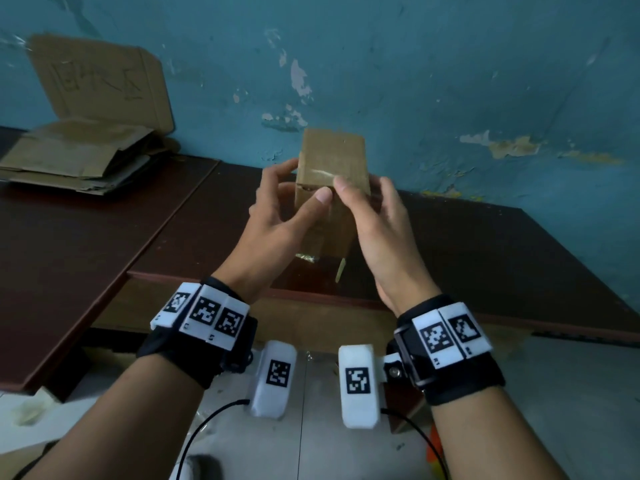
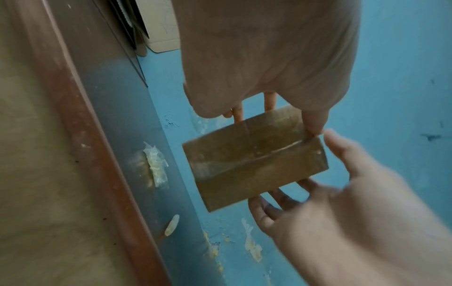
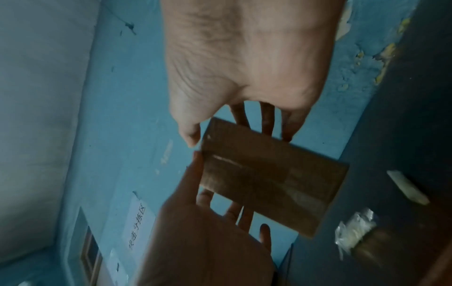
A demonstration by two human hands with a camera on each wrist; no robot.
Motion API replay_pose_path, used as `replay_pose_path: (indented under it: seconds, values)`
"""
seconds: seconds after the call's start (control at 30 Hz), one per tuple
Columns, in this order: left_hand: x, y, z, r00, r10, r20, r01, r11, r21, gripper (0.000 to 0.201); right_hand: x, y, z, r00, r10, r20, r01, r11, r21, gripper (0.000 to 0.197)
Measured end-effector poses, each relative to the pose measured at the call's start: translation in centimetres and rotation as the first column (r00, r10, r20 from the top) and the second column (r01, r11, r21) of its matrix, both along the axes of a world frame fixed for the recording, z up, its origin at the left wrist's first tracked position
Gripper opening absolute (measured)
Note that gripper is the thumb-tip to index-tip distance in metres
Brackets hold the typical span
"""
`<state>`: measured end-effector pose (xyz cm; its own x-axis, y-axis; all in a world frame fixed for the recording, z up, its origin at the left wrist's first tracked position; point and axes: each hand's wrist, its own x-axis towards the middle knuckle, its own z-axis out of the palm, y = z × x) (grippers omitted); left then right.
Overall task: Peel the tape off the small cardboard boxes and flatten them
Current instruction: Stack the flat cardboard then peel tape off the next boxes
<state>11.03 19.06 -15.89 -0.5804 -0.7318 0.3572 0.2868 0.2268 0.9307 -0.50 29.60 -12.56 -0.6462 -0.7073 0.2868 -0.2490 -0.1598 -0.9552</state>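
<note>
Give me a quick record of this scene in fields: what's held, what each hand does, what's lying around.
held item: small cardboard box, taped along its top seam, held up above the table
left hand: grips the box's left side, thumb at the near top edge
right hand: grips the right side, thumb beside the left thumb
tape: not yet peeled off
table: dark brown, two scraps of peeled tape lying on it
far left: stack of flattened cardboard
wall: blue, paint flaking
</note>
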Motion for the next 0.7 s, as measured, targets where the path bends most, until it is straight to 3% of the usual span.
replay_pose_path:
  seconds: [0.07,0.2,0.33,0.43,0.53,0.7]
  values:
    - [-0.3,0.6,-0.2,1.000,0.012,-0.009,-0.012,0.999,0.031,0.067,0.5,-0.5,-0.2,0.999,0.004,0.043,-0.003,0.999,-0.034,0.064]
    - [-1.1,1.6,-0.3,0.991,-0.047,-0.123,0.069,0.982,0.177,0.069,0.9,-0.8,-0.3,0.991,0.024,0.131,-0.021,1.000,-0.022,0.050]
    - [-1.2,2.0,-0.1,0.989,0.037,-0.146,-0.006,0.978,0.208,0.066,1.6,-1.3,-1.0,0.992,-0.020,0.125,0.024,0.999,-0.031,0.043]
    - [-1.5,2.3,-0.2,0.989,0.079,-0.122,-0.047,0.968,0.248,0.052,1.8,-1.3,-1.5,0.993,-0.016,0.113,0.018,1.000,-0.015,0.046]
    - [-1.7,2.2,-0.6,0.992,0.039,-0.124,0.001,0.953,0.303,0.040,1.4,-1.5,-1.8,0.996,-0.034,0.083,0.034,0.999,-0.001,0.047]
    - [-1.5,2.0,-0.9,0.987,-0.076,-0.145,0.117,0.946,0.302,0.047,0.4,-1.5,-2.4,0.994,0.002,0.111,-0.008,0.998,0.055,0.041]
